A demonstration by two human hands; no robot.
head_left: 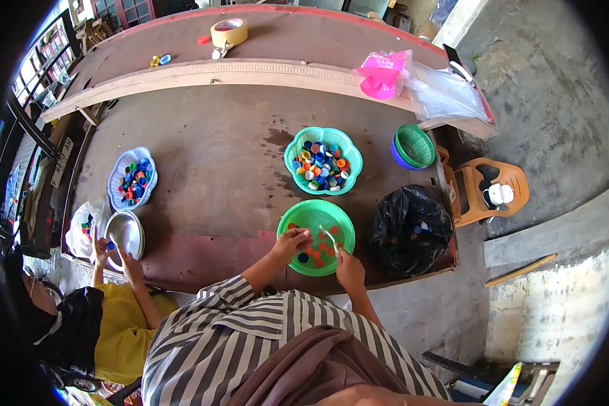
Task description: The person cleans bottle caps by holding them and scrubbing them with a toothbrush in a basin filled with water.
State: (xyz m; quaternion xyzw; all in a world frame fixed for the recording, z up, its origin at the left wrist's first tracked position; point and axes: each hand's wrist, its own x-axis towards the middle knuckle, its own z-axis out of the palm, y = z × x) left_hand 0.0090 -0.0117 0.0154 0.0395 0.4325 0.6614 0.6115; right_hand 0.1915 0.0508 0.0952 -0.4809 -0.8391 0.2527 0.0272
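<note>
A green basin [283, 225] stands at the table's near edge, with several orange bottle caps and one dark cap lying in it. Over its left side is my left hand [292, 245], its fingers pinched together; whatever they hold is too small to make out. My right hand [350, 269], at the basin's right rim, grips a slim pale toothbrush [330, 239] whose upper end points toward the basin's middle. Behind the basin sits a turquoise scalloped basket [291, 152] full of mixed bottle caps. A black plastic bag [413, 254] with caps inside lies to the right.
At left, a co-worker's hands [130, 265] work beside a metal bowl [137, 237] and a blue basket [151, 177] of caps. Stacked small baskets [415, 145] stand at right. A raised shelf [162, 73] bears tape [230, 31] and pink plastic packaging [386, 73].
</note>
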